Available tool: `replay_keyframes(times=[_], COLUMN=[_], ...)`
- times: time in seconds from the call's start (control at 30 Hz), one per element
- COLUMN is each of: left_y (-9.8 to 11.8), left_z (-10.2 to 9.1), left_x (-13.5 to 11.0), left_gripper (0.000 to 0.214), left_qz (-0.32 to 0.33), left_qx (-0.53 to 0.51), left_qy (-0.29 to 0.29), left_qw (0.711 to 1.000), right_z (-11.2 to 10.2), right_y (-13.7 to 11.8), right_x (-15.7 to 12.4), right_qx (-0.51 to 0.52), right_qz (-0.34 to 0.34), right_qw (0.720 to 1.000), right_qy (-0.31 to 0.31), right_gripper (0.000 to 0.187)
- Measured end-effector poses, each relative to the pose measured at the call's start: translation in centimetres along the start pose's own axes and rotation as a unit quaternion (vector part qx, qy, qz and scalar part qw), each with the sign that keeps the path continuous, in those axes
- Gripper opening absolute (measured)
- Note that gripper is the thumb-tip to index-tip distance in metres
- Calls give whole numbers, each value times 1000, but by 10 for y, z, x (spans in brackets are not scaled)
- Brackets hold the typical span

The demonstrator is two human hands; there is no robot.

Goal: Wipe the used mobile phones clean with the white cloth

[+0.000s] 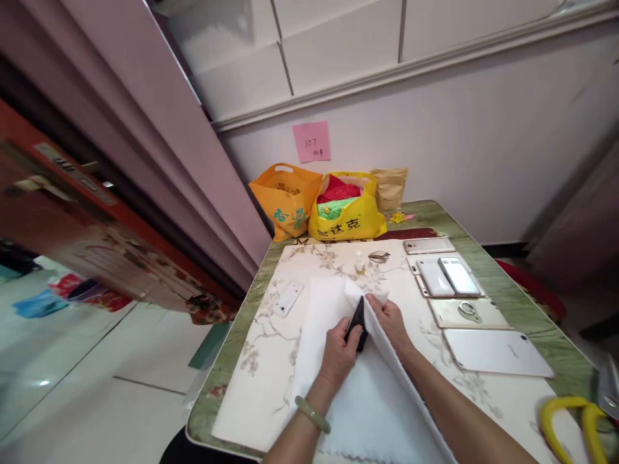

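Observation:
My left hand (340, 348) is closed around a black phone (356, 325), held tilted over the white cloth (372, 386), with the thumb across its lower part. My right hand (394, 322) grips a raised fold of that cloth beside the phone's upper end; its fingertips are partly hidden by the fabric. The cloth lies spread toward me, its near edge zigzag-cut. To the left of the cloth rests a white phone (289, 298). Beyond it stand a small bottle (360, 263) and a pair of glasses (379, 257).
Along the right side lie several phones and cases, including a white phone (498, 352) and a gold case with a ring (445, 314). Yellow-handled scissors (563, 403) lie at the near right. An orange bag (285, 200) and a yellow bag (351, 222) stand at the back.

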State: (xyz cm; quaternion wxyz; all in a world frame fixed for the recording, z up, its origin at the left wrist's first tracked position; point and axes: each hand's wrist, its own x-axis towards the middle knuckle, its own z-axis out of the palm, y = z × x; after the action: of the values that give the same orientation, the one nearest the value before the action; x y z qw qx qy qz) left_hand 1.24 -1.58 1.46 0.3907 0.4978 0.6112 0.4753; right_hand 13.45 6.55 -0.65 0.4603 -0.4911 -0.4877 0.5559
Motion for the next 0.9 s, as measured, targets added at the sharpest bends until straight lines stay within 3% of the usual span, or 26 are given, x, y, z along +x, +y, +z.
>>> replay_keyframes(times=[0.1,0.27,0.43,0.6,0.8,0.9], left_y=[-3,-4,-4,-1,0,-3], left_z=[-1,-2,-4,-7,-11,-13], left_x=[-2,-7,-11,-11,-12,-8], left_gripper=[28,22,18,13,24,32], left_qz=[13,35,-44,-21,-56,-84], left_qx=[18,20,-60,-87,-113,-120], left_qy=[-26,-22,-53,-77,-128,-118], left_qw=[999,999,996,993,984,982], right_z=[-1,-4,-6,-7,-1,2], right_y=[2,8,6,2,0,0], right_x=[-3,-4,-8,-12,-12,-10], right_qx=[-6,-47,-86,-145,-48,11], right_qz=[-10,-17,-38,-101,-14,29], right_qw=[1000,999,994,982,998,999], right_qy=[-12,-12,-48,-60,-38,-23], right_gripper=[54,52,49,43,51,57])
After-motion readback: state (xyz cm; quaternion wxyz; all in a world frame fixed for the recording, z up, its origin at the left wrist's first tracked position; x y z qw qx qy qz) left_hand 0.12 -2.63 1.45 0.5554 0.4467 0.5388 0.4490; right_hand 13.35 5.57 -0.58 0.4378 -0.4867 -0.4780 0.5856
